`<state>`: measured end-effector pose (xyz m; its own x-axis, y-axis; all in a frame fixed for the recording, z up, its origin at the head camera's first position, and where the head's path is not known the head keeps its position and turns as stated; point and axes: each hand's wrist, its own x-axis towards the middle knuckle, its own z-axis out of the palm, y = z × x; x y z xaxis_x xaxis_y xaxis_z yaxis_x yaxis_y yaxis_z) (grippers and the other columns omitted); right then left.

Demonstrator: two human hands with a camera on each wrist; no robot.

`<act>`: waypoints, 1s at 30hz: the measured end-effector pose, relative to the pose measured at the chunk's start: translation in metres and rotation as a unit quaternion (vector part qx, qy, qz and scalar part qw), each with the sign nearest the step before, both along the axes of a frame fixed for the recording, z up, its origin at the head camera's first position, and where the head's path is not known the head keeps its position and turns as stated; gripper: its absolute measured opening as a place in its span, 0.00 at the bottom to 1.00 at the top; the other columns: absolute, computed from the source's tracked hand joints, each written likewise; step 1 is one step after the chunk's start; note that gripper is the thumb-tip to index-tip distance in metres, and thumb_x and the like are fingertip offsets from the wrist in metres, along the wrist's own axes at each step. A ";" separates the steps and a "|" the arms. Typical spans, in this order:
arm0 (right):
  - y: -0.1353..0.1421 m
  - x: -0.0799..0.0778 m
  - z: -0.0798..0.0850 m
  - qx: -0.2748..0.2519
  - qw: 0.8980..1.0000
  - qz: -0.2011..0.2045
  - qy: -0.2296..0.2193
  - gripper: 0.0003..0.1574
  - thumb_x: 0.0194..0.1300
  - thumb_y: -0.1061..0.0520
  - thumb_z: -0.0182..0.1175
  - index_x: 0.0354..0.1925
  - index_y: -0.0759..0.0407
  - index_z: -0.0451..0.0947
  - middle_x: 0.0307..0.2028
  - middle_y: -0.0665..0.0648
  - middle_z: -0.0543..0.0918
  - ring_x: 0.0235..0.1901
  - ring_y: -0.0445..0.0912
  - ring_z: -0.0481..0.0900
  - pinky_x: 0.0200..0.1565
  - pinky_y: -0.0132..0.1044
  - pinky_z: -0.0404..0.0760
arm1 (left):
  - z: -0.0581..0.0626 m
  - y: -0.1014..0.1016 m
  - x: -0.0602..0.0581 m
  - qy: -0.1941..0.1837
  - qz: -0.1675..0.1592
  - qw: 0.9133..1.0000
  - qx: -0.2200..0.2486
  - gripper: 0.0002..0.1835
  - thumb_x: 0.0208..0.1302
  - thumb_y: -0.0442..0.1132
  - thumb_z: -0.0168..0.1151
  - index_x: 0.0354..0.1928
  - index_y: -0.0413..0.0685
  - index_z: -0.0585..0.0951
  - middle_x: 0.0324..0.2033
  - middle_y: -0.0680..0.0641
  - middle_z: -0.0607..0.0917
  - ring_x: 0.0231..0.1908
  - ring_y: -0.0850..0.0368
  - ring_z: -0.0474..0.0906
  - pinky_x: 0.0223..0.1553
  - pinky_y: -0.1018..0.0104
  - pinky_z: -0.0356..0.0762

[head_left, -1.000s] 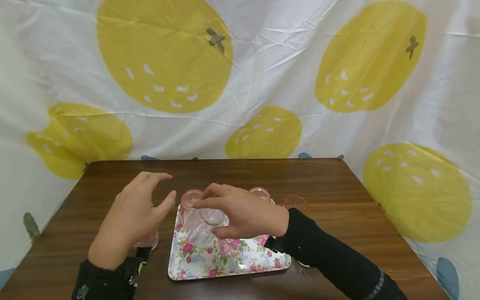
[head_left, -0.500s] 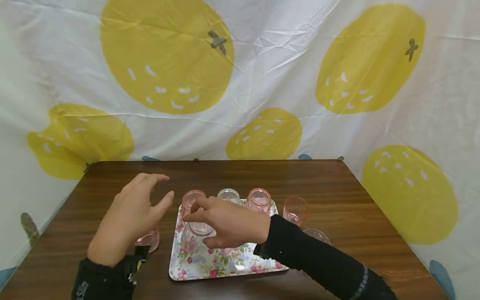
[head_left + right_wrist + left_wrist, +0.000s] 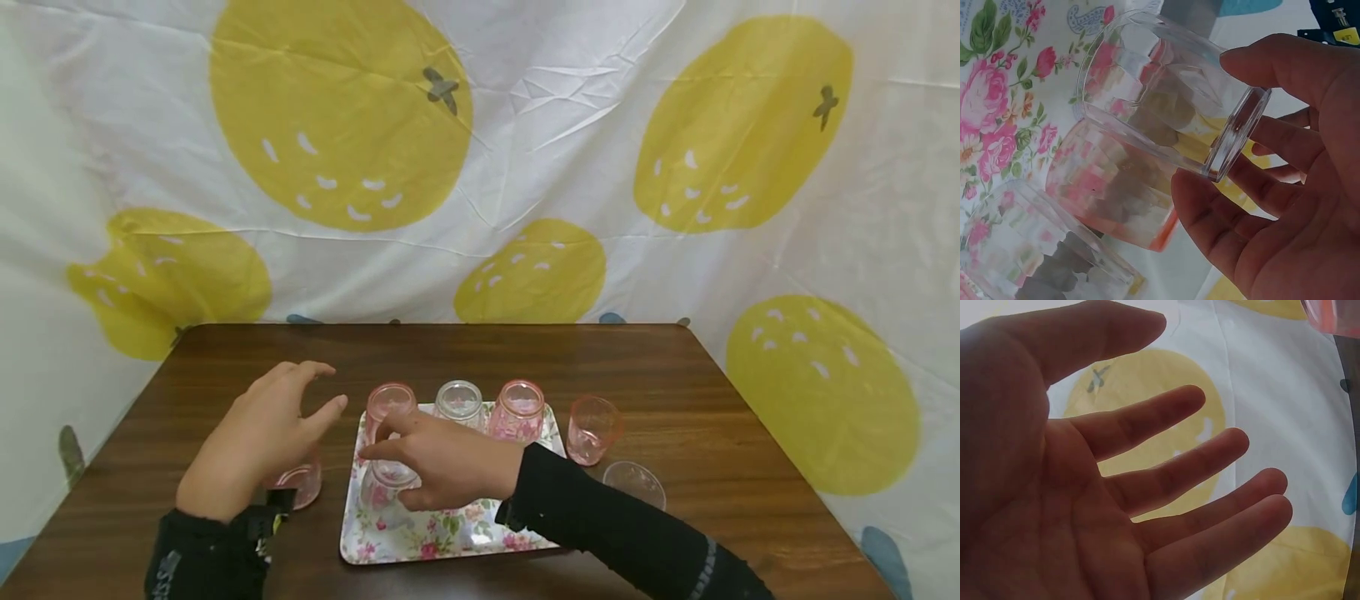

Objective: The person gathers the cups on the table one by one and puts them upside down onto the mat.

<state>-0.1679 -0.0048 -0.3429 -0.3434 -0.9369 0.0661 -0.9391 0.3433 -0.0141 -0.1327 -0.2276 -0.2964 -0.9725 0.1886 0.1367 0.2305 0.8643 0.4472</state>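
Observation:
My right hand [image 3: 450, 462] holds an upside-down clear glass [image 3: 386, 483] near its base, over the front left of the flowered tray [image 3: 465, 533]. In the right wrist view, thumb and fingers surround the base of the clear glass [image 3: 1154, 94]; I cannot tell whether its rim touches the tray. Along the tray's back edge stand an upturned pink glass [image 3: 390, 400], a clear glass [image 3: 460, 402] and another pink glass [image 3: 519, 408]. My left hand [image 3: 262, 437] hovers left of the tray, fingers spread and holding nothing. Partly behind it is a pink glass [image 3: 302, 485].
Right of the tray, an upright pink glass [image 3: 592, 429] and a clear glass [image 3: 635, 482] stand on the dark wooden table [image 3: 720, 433]; my right sleeve [image 3: 600, 517] passes close to the clear one. A lemon-print cloth [image 3: 540, 167] hangs behind the table.
My right hand has moved left and toward me with the clear glass, revealing the glasses at the tray's back. The left hand has barely moved.

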 end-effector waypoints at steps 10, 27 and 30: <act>-0.007 -0.001 -0.003 0.022 1.000 -0.021 -0.006 0.41 0.54 0.49 0.70 0.66 0.50 0.74 0.56 0.55 0.76 0.44 0.41 0.75 0.47 0.33 0.81 | -0.003 -0.005 -0.003 0.002 0.005 1.000 0.006 0.28 0.70 0.50 0.57 0.63 0.37 0.73 0.57 0.27 0.76 0.53 0.30 0.72 0.49 0.30 0.73; -0.015 -0.006 -0.016 0.011 1.000 -0.018 -0.017 0.40 0.56 0.48 0.70 0.67 0.52 0.73 0.58 0.54 0.76 0.48 0.42 0.75 0.48 0.34 0.82 | -0.003 -0.010 -0.005 -0.009 0.012 1.000 0.007 0.29 0.71 0.51 0.56 0.64 0.37 0.72 0.59 0.27 0.75 0.54 0.29 0.71 0.49 0.29 0.73; -0.016 -0.006 -0.018 0.004 1.000 -0.019 -0.020 0.39 0.56 0.48 0.70 0.66 0.52 0.74 0.58 0.54 0.76 0.50 0.43 0.75 0.50 0.34 0.82 | -0.004 -0.010 -0.005 -0.011 0.014 1.000 0.006 0.29 0.71 0.52 0.56 0.64 0.38 0.72 0.58 0.27 0.75 0.53 0.29 0.72 0.48 0.29 0.73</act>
